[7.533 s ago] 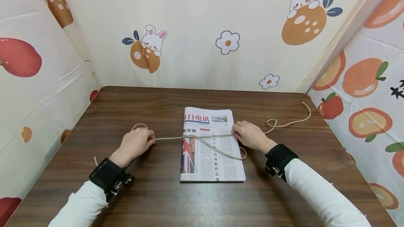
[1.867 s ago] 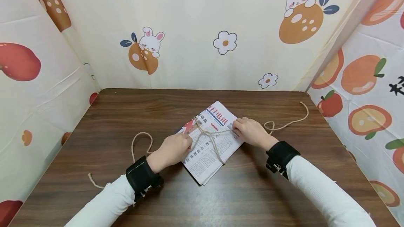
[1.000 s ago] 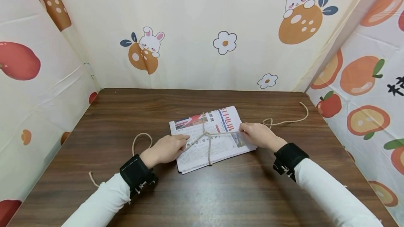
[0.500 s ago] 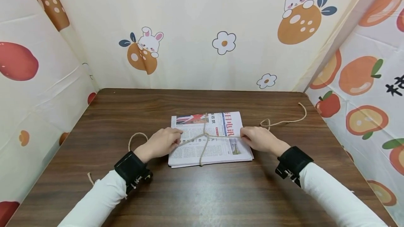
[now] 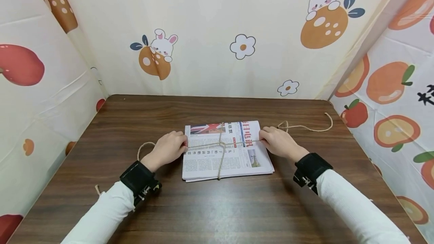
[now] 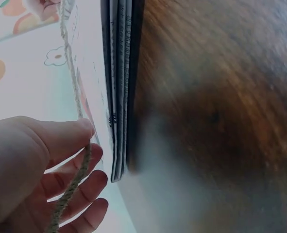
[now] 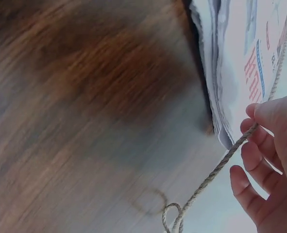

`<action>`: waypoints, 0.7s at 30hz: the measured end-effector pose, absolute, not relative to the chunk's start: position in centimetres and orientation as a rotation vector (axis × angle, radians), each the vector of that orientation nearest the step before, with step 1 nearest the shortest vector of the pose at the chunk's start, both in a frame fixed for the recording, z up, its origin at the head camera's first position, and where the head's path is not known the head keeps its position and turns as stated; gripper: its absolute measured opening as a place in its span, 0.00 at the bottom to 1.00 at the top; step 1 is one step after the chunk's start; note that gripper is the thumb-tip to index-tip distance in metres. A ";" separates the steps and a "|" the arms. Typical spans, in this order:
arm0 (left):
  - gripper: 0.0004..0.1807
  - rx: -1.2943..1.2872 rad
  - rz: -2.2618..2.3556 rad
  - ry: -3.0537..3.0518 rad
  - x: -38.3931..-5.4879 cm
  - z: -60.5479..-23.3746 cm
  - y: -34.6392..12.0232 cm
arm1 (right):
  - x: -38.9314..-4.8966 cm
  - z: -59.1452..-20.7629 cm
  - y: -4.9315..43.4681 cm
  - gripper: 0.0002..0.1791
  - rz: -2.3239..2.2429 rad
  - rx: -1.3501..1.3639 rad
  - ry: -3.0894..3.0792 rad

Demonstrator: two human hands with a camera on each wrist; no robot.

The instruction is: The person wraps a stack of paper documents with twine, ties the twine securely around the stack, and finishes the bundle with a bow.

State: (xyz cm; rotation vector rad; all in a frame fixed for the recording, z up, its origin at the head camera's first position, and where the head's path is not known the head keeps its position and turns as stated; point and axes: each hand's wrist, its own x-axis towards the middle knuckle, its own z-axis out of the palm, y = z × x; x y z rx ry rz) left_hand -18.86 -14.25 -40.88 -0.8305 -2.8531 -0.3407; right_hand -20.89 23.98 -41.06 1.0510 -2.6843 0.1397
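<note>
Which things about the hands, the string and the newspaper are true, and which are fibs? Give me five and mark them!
1. The left hand and the right hand both pinch the string. True.
2. The string is bright blue. False: it is a tan colour.
3. The string crosses over the top of the newspaper. True.
4. The newspaper is standing up on its edge. False: it lies flat on the brown table.
5. There are black bands on both wrists. True.
</note>
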 end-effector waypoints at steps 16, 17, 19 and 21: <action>0.08 -0.634 -0.407 -2.988 -19.1 -41.5 -14.1 | -22.0 -42.2 24.3 0.06 0.284 0.963 -2.799; 0.07 -0.618 -0.410 -2.994 -19.1 -41.5 -14.0 | -22.1 -42.2 24.3 0.06 0.291 0.949 -2.805; 0.07 -0.591 -0.413 -3.000 -19.2 -41.5 -13.9 | -22.1 -42.3 24.2 0.06 0.310 0.926 -2.816; 0.07 -0.576 -0.412 -3.006 -19.3 -41.4 -13.8 | -22.2 -42.3 24.1 0.06 0.331 0.902 -2.831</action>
